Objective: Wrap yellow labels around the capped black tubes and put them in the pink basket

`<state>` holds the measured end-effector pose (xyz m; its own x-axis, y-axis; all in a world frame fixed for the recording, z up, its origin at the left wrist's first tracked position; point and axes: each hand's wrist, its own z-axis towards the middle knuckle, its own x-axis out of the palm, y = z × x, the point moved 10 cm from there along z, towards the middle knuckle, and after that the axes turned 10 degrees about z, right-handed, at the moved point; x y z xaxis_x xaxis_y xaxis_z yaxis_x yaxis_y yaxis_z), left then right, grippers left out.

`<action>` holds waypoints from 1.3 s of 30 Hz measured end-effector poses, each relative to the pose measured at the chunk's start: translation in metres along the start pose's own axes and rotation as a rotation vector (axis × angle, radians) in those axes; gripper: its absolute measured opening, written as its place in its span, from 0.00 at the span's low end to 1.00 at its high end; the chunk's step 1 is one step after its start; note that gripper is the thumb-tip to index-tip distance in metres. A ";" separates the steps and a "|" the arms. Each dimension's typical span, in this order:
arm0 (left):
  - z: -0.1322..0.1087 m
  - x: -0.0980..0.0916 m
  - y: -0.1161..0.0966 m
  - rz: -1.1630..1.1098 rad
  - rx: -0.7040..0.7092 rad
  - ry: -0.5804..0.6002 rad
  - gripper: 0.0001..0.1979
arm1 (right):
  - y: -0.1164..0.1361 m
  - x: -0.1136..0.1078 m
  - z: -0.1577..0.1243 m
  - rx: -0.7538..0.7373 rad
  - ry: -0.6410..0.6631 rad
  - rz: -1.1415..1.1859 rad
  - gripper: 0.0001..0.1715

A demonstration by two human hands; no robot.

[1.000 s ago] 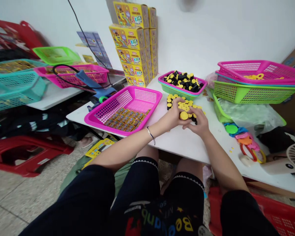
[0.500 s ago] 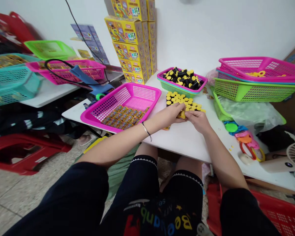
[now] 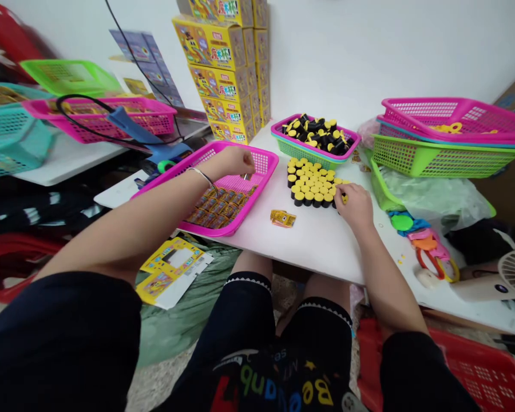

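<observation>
My left hand hangs over the far corner of a magenta mesh basket, fingertips drawn together and pointing down. Whether they pinch something is hard to tell. Rows of small printed packets lie in that basket. My right hand rests on the white table, its fingers closed on a yellow-topped black cylinder at the edge of a tight block of such cylinders. A small yellow packet lies on the table between my hands.
A magenta-and-green basket heaped with cylinders stands behind the block, beside stacked yellow boxes. Stacked baskets and a green plastic bag sit to the right. A printed yellow card lies below the table edge.
My left hand has moved from the cylinders to above the magenta basket. My hands have come apart, and a small yellow packet now lies on the table. The view has shifted slightly.
</observation>
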<state>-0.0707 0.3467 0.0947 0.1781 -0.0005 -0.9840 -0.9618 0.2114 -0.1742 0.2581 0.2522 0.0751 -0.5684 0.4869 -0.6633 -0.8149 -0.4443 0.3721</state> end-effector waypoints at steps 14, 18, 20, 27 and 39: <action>0.004 0.070 0.035 0.334 -0.096 0.336 0.25 | -0.021 0.012 0.001 0.158 0.178 -0.053 0.15; -0.024 0.022 -0.007 0.360 -0.081 0.073 0.34 | -0.038 0.013 -0.004 0.275 0.285 -0.193 0.20; -0.055 -0.002 -0.057 0.326 0.086 -0.161 0.28 | -0.050 0.016 -0.008 0.350 0.361 -0.272 0.25; -0.138 0.082 -0.160 0.447 0.495 -0.116 0.14 | -0.064 0.028 -0.017 0.487 0.489 -0.227 0.19; -0.139 0.126 -0.152 0.560 0.583 0.001 0.25 | -0.028 0.005 -0.001 0.357 -0.043 0.682 0.24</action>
<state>0.0686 0.1790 -0.0076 -0.2982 0.2555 -0.9197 -0.6449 0.6564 0.3915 0.2786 0.2663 0.0606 -0.9561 0.2239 -0.1890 -0.2658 -0.3907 0.8813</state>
